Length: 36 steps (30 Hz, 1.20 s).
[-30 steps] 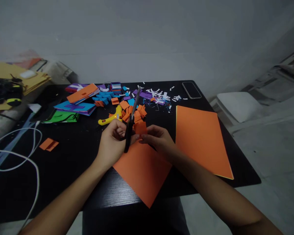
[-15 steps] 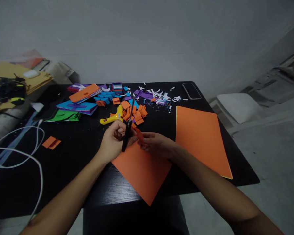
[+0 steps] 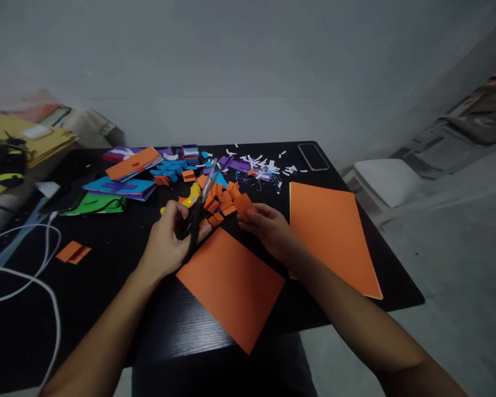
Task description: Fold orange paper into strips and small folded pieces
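My left hand [image 3: 163, 242] is closed around a pair of black-handled scissors [image 3: 197, 218], whose blades point away from me. In my right hand [image 3: 275, 230] a small orange paper piece [image 3: 243, 205] is pinched between the fingers. A square orange sheet [image 3: 233, 289] lies on the table below and between both hands, one corner toward me. Just beyond the scissors sits a heap of small folded orange papers [image 3: 227, 199]. A yellow glue gun [image 3: 191, 194] lies beside that heap, partly hidden behind my left hand and the scissors.
A stack of large orange sheets [image 3: 333, 234] lies right on the black table [image 3: 119, 286]. White and purple scraps [image 3: 258, 165] and a phone [image 3: 313, 157] are at the back. Coloured folded papers [image 3: 119, 188], a lone orange piece [image 3: 73, 252] and a white cable [image 3: 52, 298] are left.
My hands have moved apart. The right one has carried the small orange paper away from the scissors, and the left has shifted left with them. The whole view has swung slightly.
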Available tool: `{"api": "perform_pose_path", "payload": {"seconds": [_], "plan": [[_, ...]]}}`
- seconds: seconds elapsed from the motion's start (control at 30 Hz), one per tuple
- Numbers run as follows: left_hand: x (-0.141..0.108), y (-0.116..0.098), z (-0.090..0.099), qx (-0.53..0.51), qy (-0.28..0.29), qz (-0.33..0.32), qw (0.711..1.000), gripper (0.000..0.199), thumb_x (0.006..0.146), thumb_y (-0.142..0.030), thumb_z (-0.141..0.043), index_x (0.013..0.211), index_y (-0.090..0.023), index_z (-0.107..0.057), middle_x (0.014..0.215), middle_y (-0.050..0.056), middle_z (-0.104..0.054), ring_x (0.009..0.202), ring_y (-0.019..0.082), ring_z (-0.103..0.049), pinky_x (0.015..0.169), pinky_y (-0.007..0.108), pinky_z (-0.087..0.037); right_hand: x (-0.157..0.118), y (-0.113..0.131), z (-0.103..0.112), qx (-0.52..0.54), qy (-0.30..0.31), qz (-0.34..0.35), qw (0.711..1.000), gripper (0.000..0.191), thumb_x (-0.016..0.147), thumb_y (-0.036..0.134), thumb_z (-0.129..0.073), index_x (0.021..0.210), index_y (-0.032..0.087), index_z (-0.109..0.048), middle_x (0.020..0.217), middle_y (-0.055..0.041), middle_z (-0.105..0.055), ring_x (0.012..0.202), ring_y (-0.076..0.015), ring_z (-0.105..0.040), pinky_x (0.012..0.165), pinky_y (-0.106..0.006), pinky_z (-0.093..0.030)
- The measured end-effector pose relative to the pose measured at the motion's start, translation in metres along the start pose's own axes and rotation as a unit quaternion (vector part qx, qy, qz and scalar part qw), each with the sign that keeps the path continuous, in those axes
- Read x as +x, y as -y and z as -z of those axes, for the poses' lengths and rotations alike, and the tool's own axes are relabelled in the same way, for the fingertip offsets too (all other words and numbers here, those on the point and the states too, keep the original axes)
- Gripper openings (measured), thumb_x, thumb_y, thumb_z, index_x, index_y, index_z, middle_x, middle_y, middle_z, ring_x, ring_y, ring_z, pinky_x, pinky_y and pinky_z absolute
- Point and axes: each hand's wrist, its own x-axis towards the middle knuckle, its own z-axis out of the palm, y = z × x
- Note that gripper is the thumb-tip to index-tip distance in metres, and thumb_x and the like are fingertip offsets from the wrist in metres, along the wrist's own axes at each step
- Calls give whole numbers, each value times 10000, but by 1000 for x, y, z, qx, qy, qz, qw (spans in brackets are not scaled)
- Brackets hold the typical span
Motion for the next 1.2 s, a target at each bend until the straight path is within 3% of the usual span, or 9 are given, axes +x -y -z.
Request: {"api": "perform_pose_path", "payload": {"seconds": [0.2,0.33,0.73,1.2], "plan": [[7,5,13,86,88,-72,990,370,767,-374,-761,937,-250,-458,819,-14,-641,681,173,-601,605,273,-438,-2,1,-2,-48,-47,108,992,321,681,372,-947,916,254,-761,923,18,-792,903,-176,-758,912,-379,-636],[9,11,15,140,129,-114,975,306,770,-312,-688,987,-236,-486,925,31,-683,743,195,-631,657,295,-469,-7,0,-6,-61,-42,132,989,298,692,377,-940,898,254,-764,895,21,-797,843,-167,-761,903,-378,-641],[7,17,7,151,133,-133,971,315,713,-263,-645,998,-233,-515,947,51,-694,733,205,-634,634,297,-472,-15,0,-13,-94,-38,118,988,275,726,381,-903,921,252,-758,891,-12,-784,867,-207,-762,881,-423,-634],[6,19,6,141,142,-140,970,298,723,-236,-636,994,-231,-511,936,37,-681,734,196,-631,634,285,-456,-15,1,-13,-70,-37,103,992,276,694,357,-916,900,244,-771,877,-9,-796,838,-197,-760,837,-379,-634]]}}
